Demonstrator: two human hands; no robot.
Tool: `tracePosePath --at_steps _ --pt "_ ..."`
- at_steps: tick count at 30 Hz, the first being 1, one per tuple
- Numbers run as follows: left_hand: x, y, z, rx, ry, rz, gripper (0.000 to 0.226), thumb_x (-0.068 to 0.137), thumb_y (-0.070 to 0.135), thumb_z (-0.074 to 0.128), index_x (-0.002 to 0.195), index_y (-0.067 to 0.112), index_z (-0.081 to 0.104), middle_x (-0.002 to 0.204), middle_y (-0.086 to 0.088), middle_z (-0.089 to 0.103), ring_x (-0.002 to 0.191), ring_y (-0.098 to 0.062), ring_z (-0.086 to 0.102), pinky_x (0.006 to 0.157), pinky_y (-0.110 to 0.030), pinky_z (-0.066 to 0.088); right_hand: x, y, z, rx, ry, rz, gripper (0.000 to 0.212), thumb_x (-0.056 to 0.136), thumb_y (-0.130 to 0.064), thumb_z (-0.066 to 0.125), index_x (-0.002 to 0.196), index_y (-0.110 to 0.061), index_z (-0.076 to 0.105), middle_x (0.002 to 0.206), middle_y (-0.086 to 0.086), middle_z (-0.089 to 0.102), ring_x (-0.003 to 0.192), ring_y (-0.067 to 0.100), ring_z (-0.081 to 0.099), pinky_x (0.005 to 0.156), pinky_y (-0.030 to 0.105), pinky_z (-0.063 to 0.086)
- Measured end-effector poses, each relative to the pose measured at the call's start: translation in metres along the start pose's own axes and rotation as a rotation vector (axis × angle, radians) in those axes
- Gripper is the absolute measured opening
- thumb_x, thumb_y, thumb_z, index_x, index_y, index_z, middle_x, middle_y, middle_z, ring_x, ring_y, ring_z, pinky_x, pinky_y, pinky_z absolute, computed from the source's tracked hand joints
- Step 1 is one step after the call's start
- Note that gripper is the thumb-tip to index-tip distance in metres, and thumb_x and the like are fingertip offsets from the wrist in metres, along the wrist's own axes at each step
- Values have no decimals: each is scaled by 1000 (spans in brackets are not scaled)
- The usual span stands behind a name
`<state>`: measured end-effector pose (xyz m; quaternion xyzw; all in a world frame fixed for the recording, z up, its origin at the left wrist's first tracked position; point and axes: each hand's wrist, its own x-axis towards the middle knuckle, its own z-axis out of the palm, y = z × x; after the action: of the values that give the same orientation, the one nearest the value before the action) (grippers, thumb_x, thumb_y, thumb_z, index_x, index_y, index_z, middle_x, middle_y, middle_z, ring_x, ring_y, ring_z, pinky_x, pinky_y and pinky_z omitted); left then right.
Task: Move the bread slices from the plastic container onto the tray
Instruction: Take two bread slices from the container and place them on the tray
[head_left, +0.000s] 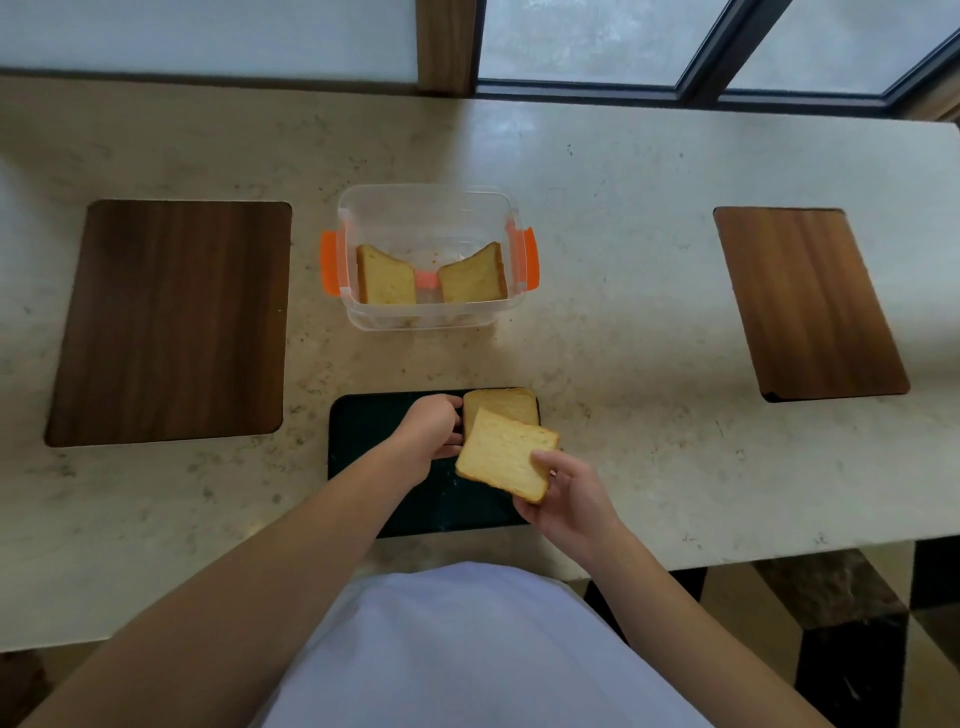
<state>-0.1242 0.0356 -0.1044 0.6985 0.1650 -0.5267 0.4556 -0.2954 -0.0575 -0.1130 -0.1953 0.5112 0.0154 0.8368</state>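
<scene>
Well, much of the dark green rectangular tray (363, 426) is covered: both forearms cross it, and its near right corner disappears under the right hand (569, 499). That hand pinches a square, golden slice of bread (501, 457) by its near right corner, thumb on top, fingers underneath, and the slice hangs tilted over the tray's right side. It overlaps a second, similar bread slice (501, 405) lying flat at the tray's far right corner, so only the far part of that one shows. The left hand (431, 426) is curled at the left edge of the flat slice; its fingertips are turned away, so I cannot tell whether it grips the bread or merely touches it.

Beyond the tray, toward the middle of the table, stands a clear plastic container with orange side clips (426, 208). Two more bread slices lean inside it, one (385, 280) against the left wall, one (472, 278) against the right.

The table (623, 312) is pale, speckled stone. Two brown wooden boards lie on it, a dark one (171, 322) near the left end and a lighter one (810, 301) near the right end. Behind the far edge are frosted window panes (592, 36) in dark frames and a wooden post (447, 41).
</scene>
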Motion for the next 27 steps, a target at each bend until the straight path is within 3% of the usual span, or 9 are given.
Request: tracePosePath --at_steps 3,9,14,22,27 --pt "4 -4 -3 34 -33 38 49 96 -2 31 138 13 51 124 -14 59 110 -30 59 92 -42 53 -1 1 0 -29 6 10 47 85 -13 66 130 -8 56 118 16 68 102 29 65 69 32 54" --pt "5 -1 -4 37 -56 34 47 95 -3 33 136 13 52 123 -14 58 109 -29 59 83 -38 55 -2 4 1 -56 21 9 45 88 -13 62 132 -8 55 120 16 66 103 28 64 70 32 53" --pt "1 -2 -7 60 24 70 37 95 1 45 130 9 56 128 -15 54 117 -28 53 89 -38 53 -3 5 0 -115 30 17 42 89 -15 63 130 -8 57 117 14 68 97 26 65 67 31 53" --pt "-21 -56 -27 91 -147 41 26 85 3 65 111 4 64 100 -21 73 91 -31 71 81 -40 59 -1 7 -5 -173 72 41 36 91 -16 62 126 -7 59 113 13 69 91 22 65 66 30 53" --pt "-18 -71 -33 131 -161 59 21 86 9 69 107 6 66 91 -16 76 85 -27 73 78 -38 60 -2 10 -9 -308 177 21 28 91 -15 69 117 -6 62 117 16 68 104 27 67 68 31 59"
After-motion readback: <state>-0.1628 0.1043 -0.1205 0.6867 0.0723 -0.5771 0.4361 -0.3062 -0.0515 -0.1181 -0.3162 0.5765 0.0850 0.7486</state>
